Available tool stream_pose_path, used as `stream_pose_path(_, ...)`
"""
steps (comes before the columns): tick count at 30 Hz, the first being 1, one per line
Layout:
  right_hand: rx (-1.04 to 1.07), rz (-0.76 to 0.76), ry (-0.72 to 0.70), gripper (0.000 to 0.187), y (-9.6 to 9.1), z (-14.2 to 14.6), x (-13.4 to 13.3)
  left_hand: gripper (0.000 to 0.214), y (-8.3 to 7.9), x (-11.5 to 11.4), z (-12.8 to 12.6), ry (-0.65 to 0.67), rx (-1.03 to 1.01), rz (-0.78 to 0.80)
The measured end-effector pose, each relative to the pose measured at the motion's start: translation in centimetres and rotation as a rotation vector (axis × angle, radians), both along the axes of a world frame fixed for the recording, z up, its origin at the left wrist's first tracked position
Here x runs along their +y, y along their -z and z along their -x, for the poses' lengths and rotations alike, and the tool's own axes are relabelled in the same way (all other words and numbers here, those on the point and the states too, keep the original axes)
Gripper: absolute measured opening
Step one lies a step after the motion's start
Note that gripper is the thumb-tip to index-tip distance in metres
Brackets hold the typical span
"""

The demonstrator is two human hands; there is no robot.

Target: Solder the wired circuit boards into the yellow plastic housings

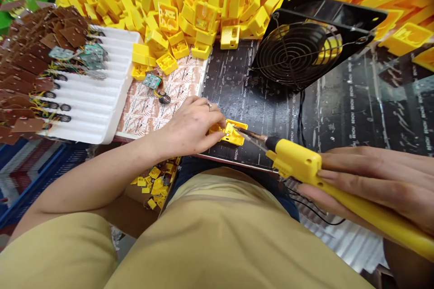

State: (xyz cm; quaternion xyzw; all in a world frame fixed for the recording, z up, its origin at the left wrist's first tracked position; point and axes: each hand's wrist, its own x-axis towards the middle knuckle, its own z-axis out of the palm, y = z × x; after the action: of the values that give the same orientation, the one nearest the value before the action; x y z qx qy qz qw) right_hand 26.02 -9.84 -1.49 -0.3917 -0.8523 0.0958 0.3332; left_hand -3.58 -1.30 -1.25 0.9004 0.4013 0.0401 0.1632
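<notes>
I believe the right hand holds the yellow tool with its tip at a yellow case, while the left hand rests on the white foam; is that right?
Not quite: the left hand holds the yellow case, away from the white foam, as the head view shows. The right hand does hold the yellow tool, its tip at that case.

Over by the bench, the bare left arm (111, 171) slants inward from the shoulder, elbow bent, and the ringed left hand (195, 126) lies back-up, thumb and fingers drawn into a pinch. Opposite, the bare right hand (389, 187) is wrapped in a grip, fingers long and nearly straight; its wrist I can't properly make out.
</notes>
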Motion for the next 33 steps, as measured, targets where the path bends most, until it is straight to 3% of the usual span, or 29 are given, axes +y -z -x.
stream_pose_path(4, 0.065, -0.038, 0.015, 0.021, 0.8, 0.6, -0.5, 0.021, 1.2, -0.2, 1.2, -0.104, -0.168, 0.019)
stream_pose_path(5, 0.165, -0.036, 0.163, 0.028, 1.0, 1.1, -0.8, 0.022, 1.5, -0.2, 1.4, -0.112, -0.182, 0.014)
stream_pose_path(7, 0.193, 0.163, 0.455, 0.035, 1.5, 1.9, -1.2, 0.023, 1.8, -0.3, 1.6, -0.108, -0.195, 0.004)
stream_pose_path(8, 0.185, 0.163, 0.449, 0.035, 1.8, 2.1, -1.4, 0.026, 1.9, -0.4, 1.7, -0.106, -0.200, 0.002)
stream_pose_path(10, 0.116, -0.037, 0.361, 0.038, 2.6, 1.8, -1.3, 0.034, 2.0, -0.5, 1.9, -0.127, -0.218, 0.003)
stream_pose_path(12, 0.083, -0.142, 0.312, 0.042, 3.2, 1.2, -1.2, 0.033, 2.2, -0.4, 2.2, -0.168, -0.258, 0.008)
stream_pose_path(15, 0.115, -0.098, 0.326, 0.038, 3.1, 1.0, -1.2, 0.025, 2.7, -0.2, 2.3, -0.198, -0.321, -0.017)
stream_pose_path(20, 0.108, 0.105, 0.422, 0.030, 1.8, 2.1, -1.7, 0.015, 2.8, 0.1, 1.4, -0.164, -0.341, -0.027)
stream_pose_path(24, 0.085, -0.093, 0.333, 0.037, 2.9, 1.5, -1.3, 0.012, 2.1, 0.0, 0.9, -0.160, -0.278, -0.003)
stream_pose_path(28, 0.061, -0.071, 0.313, 0.048, 4.0, 0.8, -1.0, 0.011, 1.9, -0.3, 1.0, -0.173, -0.225, 0.006)
stream_pose_path(33, 0.097, -0.118, 0.289, 0.053, 3.9, 0.7, -0.7, 0.013, 2.0, -0.7, 1.1, -0.138, -0.193, -0.033)
